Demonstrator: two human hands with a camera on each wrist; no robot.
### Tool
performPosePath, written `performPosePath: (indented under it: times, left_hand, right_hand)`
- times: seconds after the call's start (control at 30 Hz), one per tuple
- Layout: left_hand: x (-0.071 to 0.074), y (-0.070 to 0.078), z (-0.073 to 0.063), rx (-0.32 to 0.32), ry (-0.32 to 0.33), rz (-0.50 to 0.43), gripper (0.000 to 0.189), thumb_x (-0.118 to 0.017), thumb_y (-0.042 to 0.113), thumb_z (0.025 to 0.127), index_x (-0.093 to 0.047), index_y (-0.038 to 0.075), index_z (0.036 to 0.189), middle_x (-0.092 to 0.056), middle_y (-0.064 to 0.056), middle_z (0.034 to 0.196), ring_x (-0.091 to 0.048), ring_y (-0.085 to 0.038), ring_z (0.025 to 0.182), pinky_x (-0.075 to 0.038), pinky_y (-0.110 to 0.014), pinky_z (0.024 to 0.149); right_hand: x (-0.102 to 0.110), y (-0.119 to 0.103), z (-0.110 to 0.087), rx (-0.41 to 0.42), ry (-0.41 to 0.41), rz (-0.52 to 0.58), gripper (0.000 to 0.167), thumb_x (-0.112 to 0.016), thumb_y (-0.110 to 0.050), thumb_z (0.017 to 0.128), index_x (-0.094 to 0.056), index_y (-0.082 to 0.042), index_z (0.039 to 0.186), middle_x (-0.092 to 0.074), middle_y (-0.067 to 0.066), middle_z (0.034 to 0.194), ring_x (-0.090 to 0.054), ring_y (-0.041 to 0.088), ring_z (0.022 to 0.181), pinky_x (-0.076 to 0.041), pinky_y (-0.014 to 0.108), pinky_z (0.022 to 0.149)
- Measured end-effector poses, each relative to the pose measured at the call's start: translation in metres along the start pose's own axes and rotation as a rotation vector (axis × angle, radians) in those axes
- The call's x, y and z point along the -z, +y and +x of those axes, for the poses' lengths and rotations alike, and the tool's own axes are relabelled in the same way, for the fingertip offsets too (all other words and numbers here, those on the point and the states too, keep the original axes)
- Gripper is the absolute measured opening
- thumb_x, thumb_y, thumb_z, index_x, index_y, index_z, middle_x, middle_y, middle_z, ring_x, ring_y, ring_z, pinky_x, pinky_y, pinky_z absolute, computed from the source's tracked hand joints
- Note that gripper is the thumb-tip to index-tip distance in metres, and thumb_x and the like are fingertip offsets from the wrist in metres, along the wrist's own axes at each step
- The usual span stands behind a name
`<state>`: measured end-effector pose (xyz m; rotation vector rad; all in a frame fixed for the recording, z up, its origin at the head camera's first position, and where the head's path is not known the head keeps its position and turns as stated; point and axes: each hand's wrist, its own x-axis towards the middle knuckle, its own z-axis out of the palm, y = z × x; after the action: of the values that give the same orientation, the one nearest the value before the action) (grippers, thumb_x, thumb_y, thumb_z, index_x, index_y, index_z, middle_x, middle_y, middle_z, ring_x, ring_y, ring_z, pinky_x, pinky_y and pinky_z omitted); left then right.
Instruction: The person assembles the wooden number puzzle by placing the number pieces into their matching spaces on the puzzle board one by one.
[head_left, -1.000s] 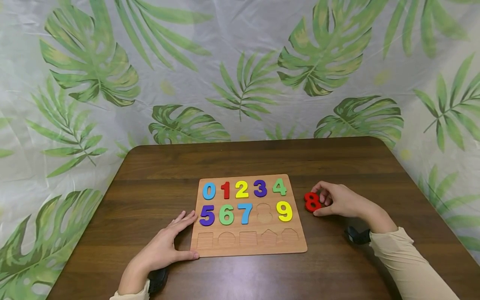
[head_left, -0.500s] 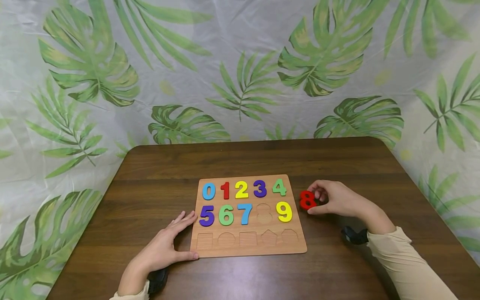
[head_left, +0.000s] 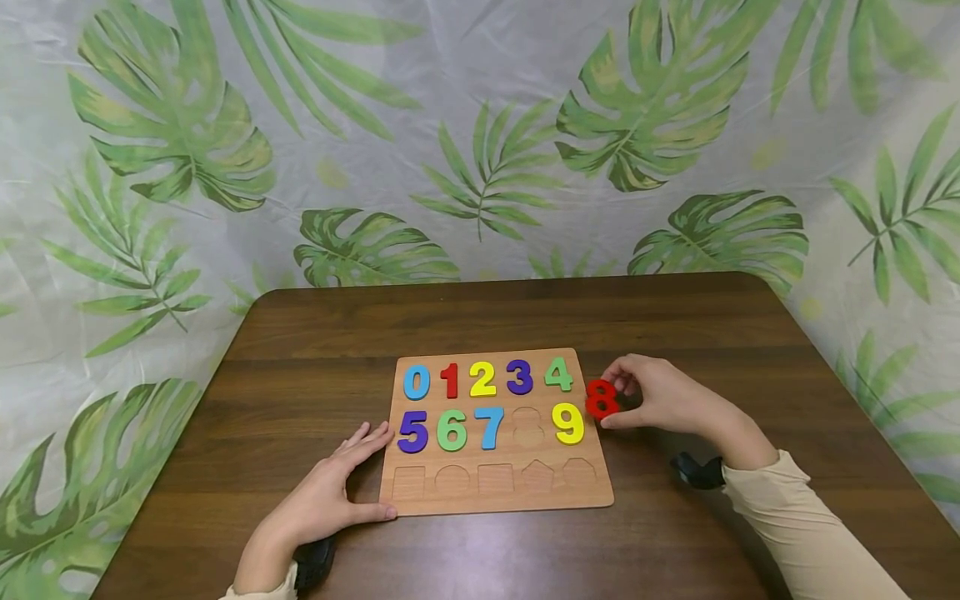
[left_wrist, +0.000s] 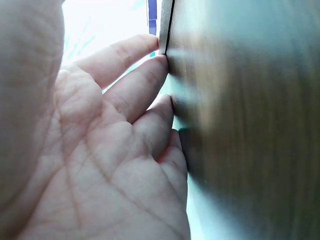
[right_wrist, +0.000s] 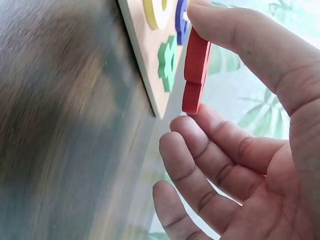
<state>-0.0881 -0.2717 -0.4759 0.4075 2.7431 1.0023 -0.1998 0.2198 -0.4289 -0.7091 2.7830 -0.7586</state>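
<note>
My right hand (head_left: 663, 396) pinches a red number 8 piece (head_left: 602, 400) between thumb and fingers, at the right edge of a wooden number puzzle board (head_left: 480, 495). In the right wrist view the red 8 (right_wrist: 196, 70) is seen edge-on, held above the table beside the board. My left hand (head_left: 326, 483) rests at the board's left edge, fingers straight, thumb on the near left corner. The left wrist view shows its fingertips (left_wrist: 162, 62) against the board's edge. An 8-shaped recess (head_left: 528, 427) lies between the blue 7 (head_left: 489, 427) and the yellow 9 (head_left: 567, 423).
Numbers 0 to 4 sit in the board's back row, with the green 4 (head_left: 558, 374) at its right end. Several shaped recesses, one a pentagon (head_left: 537, 476), run along the near row. The brown table (head_left: 480, 317) ends at a leaf-print cloth (head_left: 480, 167).
My right hand has moved left with the red 8, from the table beside the board to overlapping its right edge. The left hand stays in place.
</note>
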Motion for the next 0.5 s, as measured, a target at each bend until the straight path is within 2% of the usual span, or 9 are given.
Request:
performPosePath:
  times: [0.5]
  left_hand:
    - [0.000,-0.001,0.001,0.000,-0.004,-0.005,0.104,-0.094,0.057,0.076,-0.049,0.023,0.163,-0.043,0.000,0.172,-0.025,-0.042,0.165,-0.029,-0.080,0.120]
  right_hand:
    - [-0.012,-0.025,0.011,0.051,0.020,0.005,0.057,-0.097,-0.039,0.078,-0.070,-0.007,0.117,-0.069,0.003,0.108,-0.066,0.020,0.099,-0.062,0.046,0.093]
